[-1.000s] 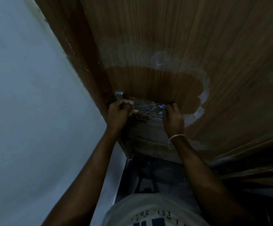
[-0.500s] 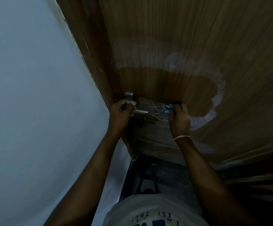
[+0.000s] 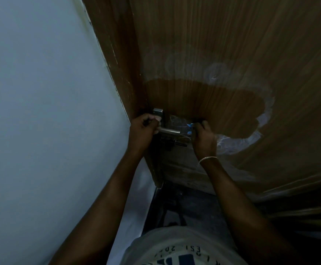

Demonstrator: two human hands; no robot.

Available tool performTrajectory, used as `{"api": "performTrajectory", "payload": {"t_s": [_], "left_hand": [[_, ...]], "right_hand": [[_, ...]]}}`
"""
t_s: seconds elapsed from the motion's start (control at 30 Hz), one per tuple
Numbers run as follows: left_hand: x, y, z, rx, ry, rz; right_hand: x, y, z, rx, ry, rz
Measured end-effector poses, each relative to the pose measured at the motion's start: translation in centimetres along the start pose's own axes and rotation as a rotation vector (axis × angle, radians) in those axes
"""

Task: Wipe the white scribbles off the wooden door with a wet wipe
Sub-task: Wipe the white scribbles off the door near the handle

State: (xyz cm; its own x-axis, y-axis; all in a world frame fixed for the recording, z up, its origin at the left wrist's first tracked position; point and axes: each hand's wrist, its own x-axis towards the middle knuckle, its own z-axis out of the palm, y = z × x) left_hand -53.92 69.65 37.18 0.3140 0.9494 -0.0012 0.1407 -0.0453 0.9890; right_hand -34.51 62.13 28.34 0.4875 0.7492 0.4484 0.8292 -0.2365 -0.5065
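The wooden door [image 3: 232, 44] fills the upper right of the head view. A dark wet patch [image 3: 203, 104] sits in its middle, ringed by white smears [image 3: 265, 119]. Thin white scribbles [image 3: 177, 121] remain just under the patch, beside the metal handle [image 3: 170, 131]. My right hand [image 3: 203, 138] presses a blue-tinted wet wipe [image 3: 190, 127] against the door at the scribbles. My left hand [image 3: 142, 132] is closed around the base of the handle by the door's edge. Most of the wipe is hidden under my fingers.
A pale wall [image 3: 41, 111] takes up the left side. The dark door frame [image 3: 117, 64] runs between wall and door. A lock with a key [image 3: 172, 144] sits below the handle. Dark floor [image 3: 190, 209] lies below, near my white shirt [image 3: 175, 247].
The view has shifted, so door and hands sit further right in the picture. My right hand stays on the scribbles with the wipe, and my left keeps hold of the handle.
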Motion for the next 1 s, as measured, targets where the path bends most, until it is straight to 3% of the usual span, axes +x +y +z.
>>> {"api": "performTrajectory", "payload": {"t_s": [0.27, 0.6, 0.83, 1.0], "left_hand": [[0.2, -0.2, -0.6, -0.011, 0.008, 0.004], [0.5, 0.0, -1.7, -0.041, 0.019, -0.01], [0.6, 0.2, -2.2, -0.063, 0.038, -0.011], [0.6, 0.2, -2.4, -0.061, 0.029, -0.026]], "right_hand": [[1.0, -1.1, 0.9, -0.003, -0.024, -0.039], [2.1, -4.7, 1.2, 0.052, -0.051, 0.089], [0.8, -6.2, 1.7, 0.098, -0.089, 0.069], [0.1, -7.2, 3.0, -0.018, -0.222, 0.04]]}}
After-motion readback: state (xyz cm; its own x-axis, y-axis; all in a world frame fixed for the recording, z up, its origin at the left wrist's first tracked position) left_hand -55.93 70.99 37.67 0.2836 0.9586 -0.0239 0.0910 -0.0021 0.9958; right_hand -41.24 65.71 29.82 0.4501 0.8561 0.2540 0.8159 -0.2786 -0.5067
